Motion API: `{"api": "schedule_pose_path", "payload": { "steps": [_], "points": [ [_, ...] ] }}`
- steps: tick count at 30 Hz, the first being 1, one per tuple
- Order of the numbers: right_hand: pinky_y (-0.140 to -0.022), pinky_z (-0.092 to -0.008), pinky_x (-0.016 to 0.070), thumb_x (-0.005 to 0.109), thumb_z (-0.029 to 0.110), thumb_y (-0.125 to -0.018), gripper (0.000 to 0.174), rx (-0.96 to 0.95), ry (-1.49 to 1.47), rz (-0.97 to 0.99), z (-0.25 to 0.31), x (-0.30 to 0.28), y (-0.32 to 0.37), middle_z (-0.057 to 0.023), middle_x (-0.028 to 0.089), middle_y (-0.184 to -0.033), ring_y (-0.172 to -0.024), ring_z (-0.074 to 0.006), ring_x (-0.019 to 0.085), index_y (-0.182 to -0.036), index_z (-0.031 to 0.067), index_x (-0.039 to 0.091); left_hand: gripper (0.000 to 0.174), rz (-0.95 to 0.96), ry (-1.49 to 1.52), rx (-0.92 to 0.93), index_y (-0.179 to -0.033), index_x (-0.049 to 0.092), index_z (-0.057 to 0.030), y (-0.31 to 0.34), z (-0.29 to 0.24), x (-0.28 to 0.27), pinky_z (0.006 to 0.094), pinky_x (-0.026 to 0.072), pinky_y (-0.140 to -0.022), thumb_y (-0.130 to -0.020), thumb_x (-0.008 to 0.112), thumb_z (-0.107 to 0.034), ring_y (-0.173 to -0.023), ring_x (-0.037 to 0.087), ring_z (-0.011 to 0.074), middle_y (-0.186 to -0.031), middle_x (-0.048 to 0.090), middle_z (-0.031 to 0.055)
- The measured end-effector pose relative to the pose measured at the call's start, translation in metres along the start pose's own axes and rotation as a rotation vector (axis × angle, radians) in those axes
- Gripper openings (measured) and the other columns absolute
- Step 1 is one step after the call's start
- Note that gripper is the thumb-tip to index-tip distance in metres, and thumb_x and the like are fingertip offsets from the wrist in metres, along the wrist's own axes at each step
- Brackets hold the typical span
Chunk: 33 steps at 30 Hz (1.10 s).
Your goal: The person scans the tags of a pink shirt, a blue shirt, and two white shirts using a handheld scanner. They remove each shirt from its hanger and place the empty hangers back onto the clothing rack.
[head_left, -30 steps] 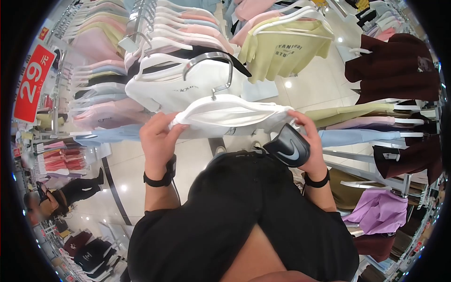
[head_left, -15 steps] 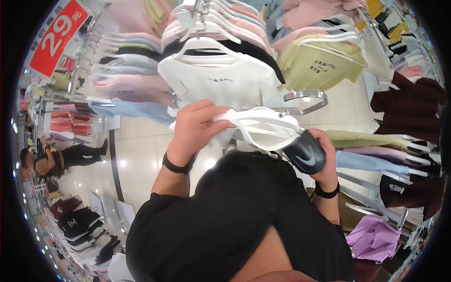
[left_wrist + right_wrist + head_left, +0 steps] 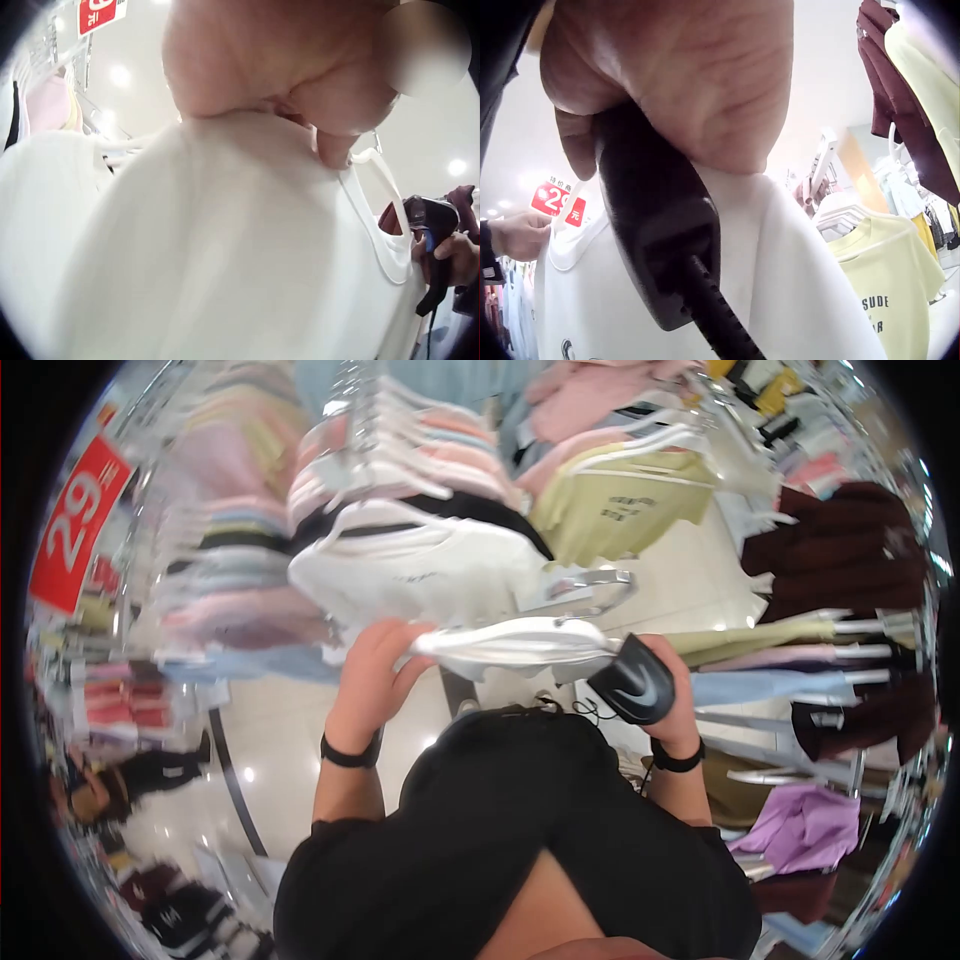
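A white T-shirt (image 3: 505,650) on a white hanger is held out in front of me, its metal hook (image 3: 612,595) leaning to the right. My left hand (image 3: 372,678) pinches the shirt at its left shoulder; in the left wrist view the white cloth (image 3: 202,255) hangs below that hand. My right hand (image 3: 676,685) grips a black handheld garment steamer (image 3: 632,682) with a cord (image 3: 724,322). The steamer's broad head overlaps the right end of the shirt. In the right wrist view, the shirt spreads behind the steamer's handle and hides some of the rack.
Another white shirt (image 3: 420,575) hangs at the front of a rack just beyond my hands. A yellow-green shirt (image 3: 625,505) hangs to its right, dark maroon garments (image 3: 835,550) farther right. A red price sign (image 3: 80,525) stands at left, with a person (image 3: 130,780) below it.
The shirt's hook has swung over to the right. The right fingers earlier reached the shirt's right shoulder; now the steamer's head lies there. The left hand keeps its pinch. The head view has shifted.
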State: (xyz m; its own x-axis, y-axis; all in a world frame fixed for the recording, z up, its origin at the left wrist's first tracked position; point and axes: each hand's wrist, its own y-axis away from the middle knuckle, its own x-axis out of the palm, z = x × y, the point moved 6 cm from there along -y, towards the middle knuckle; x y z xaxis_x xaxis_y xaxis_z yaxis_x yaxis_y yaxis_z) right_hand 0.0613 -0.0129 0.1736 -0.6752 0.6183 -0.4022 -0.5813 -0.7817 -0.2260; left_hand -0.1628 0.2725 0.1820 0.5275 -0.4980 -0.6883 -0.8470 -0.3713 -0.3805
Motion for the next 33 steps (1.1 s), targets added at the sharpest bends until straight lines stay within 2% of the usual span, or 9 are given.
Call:
{"api": "schedule_pose_path", "payload": {
  "steps": [2, 4, 7, 10, 11, 14, 15, 19, 33],
  "points": [
    [-0.097, -0.0364, 0.0514, 0.085, 0.005, -0.073, 0.043, -0.019, 0.037, -0.001, 0.001, 0.000, 0.002, -0.0134, 0.068, -0.121, -0.109, -0.0304, 0.066, -0.113, -0.0036, 0.072, 0.022, 0.033, 0.090, -0.085, -0.107, 0.072, -0.0040, 0.001, 0.008, 0.010, 0.0362, 0.0500, -0.072, -0.086, 0.079, -0.008, -0.082, 0.064, 0.0320, -0.092, 0.068, 0.0124],
    [-0.100, -0.0367, 0.0502, 0.085, 0.008, -0.072, 0.056, -0.004, 0.024, -0.064, -0.001, 0.000, 0.003, -0.0145, 0.065, -0.128, -0.115, -0.0303, 0.064, -0.124, -0.0021, 0.067, 0.017, -0.016, 0.073, -0.088, -0.101, 0.072, -0.0045, 0.000, 0.011, 0.018, 0.0365, 0.0484, -0.066, -0.086, 0.078, -0.006, -0.075, 0.062, 0.0305, -0.084, 0.064, 0.0116],
    [-0.103, -0.0352, 0.0486, 0.086, 0.012, -0.071, 0.071, -0.132, 0.288, -0.157, 0.014, -0.009, 0.006, -0.0145, 0.063, -0.134, -0.121, -0.0302, 0.061, -0.135, -0.0005, 0.060, 0.013, -0.036, 0.058, -0.116, -0.098, 0.071, -0.0049, -0.005, 0.018, 0.028, 0.0366, 0.0476, -0.062, -0.087, 0.077, -0.004, -0.069, 0.061, 0.0292, -0.079, 0.063, 0.0108],
    [-0.101, -0.0334, 0.0477, 0.086, 0.015, -0.071, 0.063, 0.054, -0.067, -0.209, 0.001, -0.007, 0.024, -0.0144, 0.065, -0.132, -0.115, -0.0219, 0.063, -0.127, -0.0040, 0.065, 0.011, -0.030, 0.028, -0.112, -0.097, 0.071, -0.0045, -0.017, 0.019, 0.041, 0.0377, 0.0482, -0.062, -0.088, 0.077, -0.007, -0.068, 0.061, 0.0310, -0.080, 0.063, 0.0113],
    [-0.096, -0.0330, 0.0498, 0.086, 0.015, -0.070, 0.060, 0.129, -0.142, -0.174, 0.001, -0.005, 0.031, -0.0144, 0.069, -0.122, -0.108, -0.0211, 0.066, -0.123, -0.0047, 0.065, 0.011, -0.031, 0.006, -0.096, -0.097, 0.071, -0.0045, -0.022, 0.020, 0.046, 0.0381, 0.0483, -0.062, -0.089, 0.077, -0.008, -0.068, 0.062, 0.0318, -0.080, 0.064, 0.0115],
    [-0.090, -0.0322, 0.0519, 0.085, 0.016, -0.070, 0.057, 0.204, -0.082, -0.068, -0.006, -0.004, 0.050, -0.0139, 0.073, -0.110, -0.095, -0.0197, 0.068, -0.120, -0.0051, 0.066, 0.012, -0.014, -0.047, -0.073, -0.098, 0.071, -0.0041, -0.040, 0.021, 0.060, 0.0394, 0.0487, -0.062, -0.090, 0.076, -0.011, -0.070, 0.062, 0.0341, -0.081, 0.064, 0.0123],
    [-0.088, -0.0336, 0.0543, 0.083, 0.017, -0.073, 0.052, 0.203, -0.152, -0.122, -0.008, -0.003, 0.057, -0.0143, 0.073, -0.101, -0.092, -0.0257, 0.072, -0.118, -0.0039, 0.068, 0.013, -0.009, -0.060, -0.075, -0.098, 0.071, -0.0039, -0.047, 0.020, 0.065, 0.0399, 0.0489, -0.062, -0.090, 0.076, -0.012, -0.070, 0.062, 0.0349, -0.081, 0.064, 0.0126],
    [-0.084, -0.0357, 0.0558, 0.083, 0.018, -0.072, 0.049, 0.276, -0.148, -0.102, -0.024, -0.007, 0.084, -0.0169, 0.076, -0.101, -0.089, -0.0287, 0.074, -0.114, -0.0033, 0.069, 0.015, -0.024, -0.072, 0.004, -0.100, 0.070, -0.0031, -0.078, 0.002, 0.087, 0.0409, 0.0493, -0.063, -0.091, 0.076, -0.014, -0.072, 0.063, 0.0357, -0.083, 0.065, 0.0132],
    [-0.084, -0.0371, 0.0557, 0.082, 0.017, -0.071, 0.052, 0.068, -0.189, -0.204, -0.039, -0.093, 0.090, -0.0201, 0.074, -0.102, -0.089, -0.0372, 0.073, -0.115, -0.0056, 0.069, 0.027, -0.143, 0.025, 0.117, -0.104, 0.071, -0.0015, -0.212, -0.095, 0.176, 0.0450, 0.0530, -0.069, -0.095, 0.075, -0.027, -0.081, 0.068, 0.0407, -0.087, 0.069, 0.0197]
  ]
}}
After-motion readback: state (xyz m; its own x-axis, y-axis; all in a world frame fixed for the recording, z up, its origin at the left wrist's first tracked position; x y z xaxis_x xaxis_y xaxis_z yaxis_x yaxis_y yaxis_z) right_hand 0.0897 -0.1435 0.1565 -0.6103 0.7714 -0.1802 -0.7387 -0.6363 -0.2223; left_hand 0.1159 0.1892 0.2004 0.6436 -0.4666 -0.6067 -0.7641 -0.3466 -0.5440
